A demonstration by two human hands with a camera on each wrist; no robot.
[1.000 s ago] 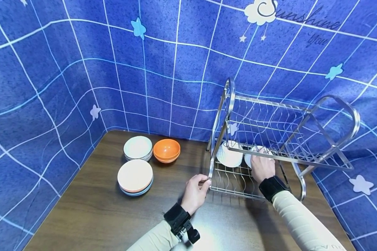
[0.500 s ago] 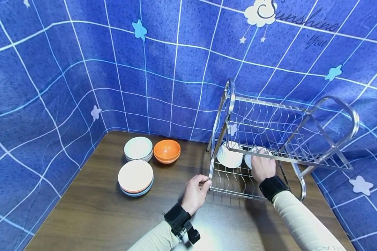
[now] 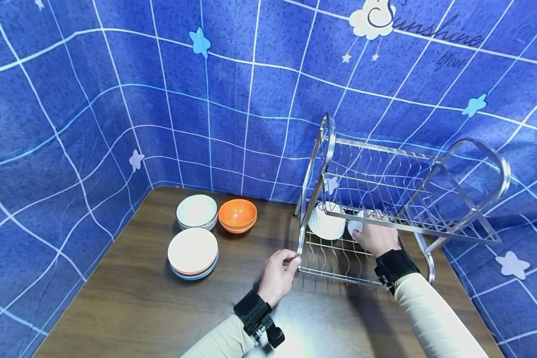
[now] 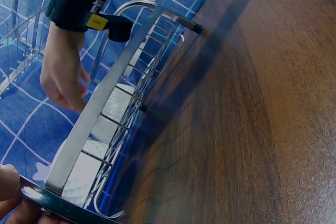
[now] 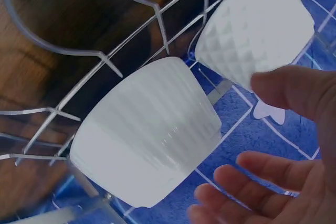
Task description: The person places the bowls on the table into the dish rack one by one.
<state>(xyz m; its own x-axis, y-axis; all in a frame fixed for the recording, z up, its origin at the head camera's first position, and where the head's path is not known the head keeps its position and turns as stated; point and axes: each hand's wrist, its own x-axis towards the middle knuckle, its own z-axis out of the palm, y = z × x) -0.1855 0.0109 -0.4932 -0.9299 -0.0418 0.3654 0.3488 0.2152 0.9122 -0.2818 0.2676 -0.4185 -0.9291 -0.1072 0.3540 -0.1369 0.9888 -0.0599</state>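
Blue grid cloth w/ stars hangs behind and round a dark wood bench (image 3: 130, 293); the steel dish rack (image 3: 376, 199) is the landmark.

Well left of the rack: white bowls (image 3: 197, 211), an orange bowl (image 3: 237, 215) just beside them, and a stack of plates (image 3: 192, 251) nearer the person. None touched.

At the rack's front-left corner post the left hand (image 3: 277, 272) has fingers and thumb curled round the steel, same grip as a sec ago; the left wrist view shows fingertips on the rail, so the rack is steadied.

Inside the rack's lower tier, left part: a diamond-patterned cup (image 5: 255, 34), and right beside it a ribbed cup (image 5: 147, 132), both white and resting on the wires.

Right hand (image 3: 377, 237) is what changed. 0.5 s ago it covered the ribbed cup; now it has slid back toward the rack's front. Right wrist view shows fingers (image 5: 273, 169) spread and relaxed, clear of both cups, holding nothing.

Judgement: the ribbed cup has been let go and sits in the rack on its own; that placement looks done, right hand free.
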